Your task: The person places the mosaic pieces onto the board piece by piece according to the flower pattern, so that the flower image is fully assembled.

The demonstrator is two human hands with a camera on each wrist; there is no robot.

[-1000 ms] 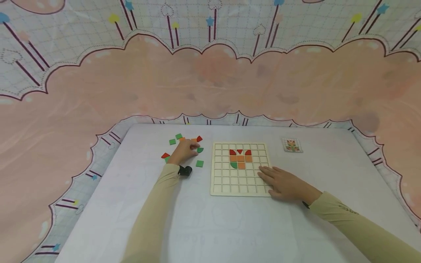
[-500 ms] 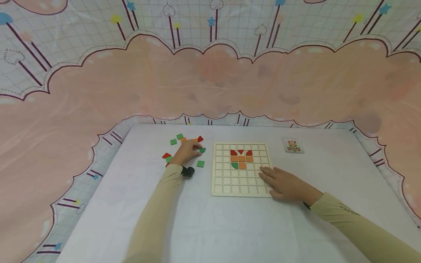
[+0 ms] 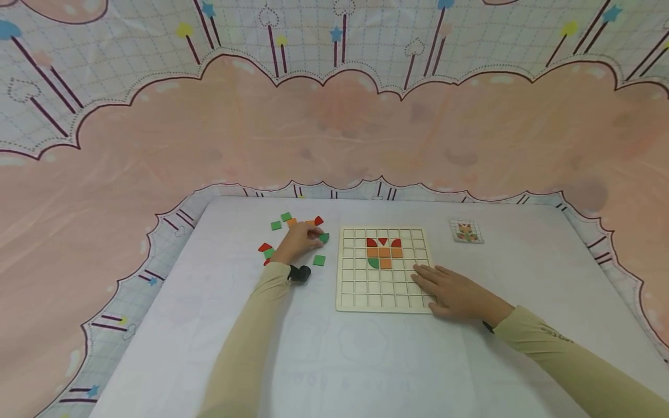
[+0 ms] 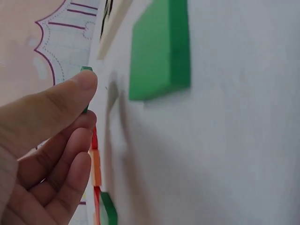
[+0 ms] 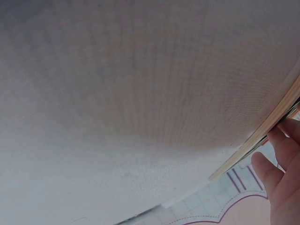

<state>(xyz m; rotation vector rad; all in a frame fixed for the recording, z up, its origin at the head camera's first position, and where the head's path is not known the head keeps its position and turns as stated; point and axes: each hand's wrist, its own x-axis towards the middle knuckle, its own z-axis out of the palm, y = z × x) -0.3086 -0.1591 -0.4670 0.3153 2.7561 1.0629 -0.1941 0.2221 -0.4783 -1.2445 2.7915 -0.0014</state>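
Note:
Between thumb and forefinger my left hand (image 3: 299, 241) pinches a green quarter-round tile (image 3: 324, 238), lifted off the cloth as the left wrist view shows. Most of that tile is hidden behind the thumb there. My right hand (image 3: 457, 292) rests with straight fingers on the right edge of a pale wooden grid board (image 3: 360, 287). Set in the board's upper middle are red tiles (image 3: 395, 242), several orange square tiles (image 3: 384, 252) and one green quarter-round tile (image 3: 373, 263). A green square tile (image 3: 319, 260) lies between my left hand and the board.
Loose green tiles (image 3: 276, 226), red tiles (image 3: 265, 247) and orange tiles (image 3: 291, 222) lie around my left hand, some partly covered by it. A small pattern card (image 3: 466, 231) with a tulip design lies right of the board. White cloth (image 3: 366, 360) covers the table.
My left hand has shifted slightly right, and the green quarter-round tile has come up off the cloth in its fingers. The right hand stays on the board.

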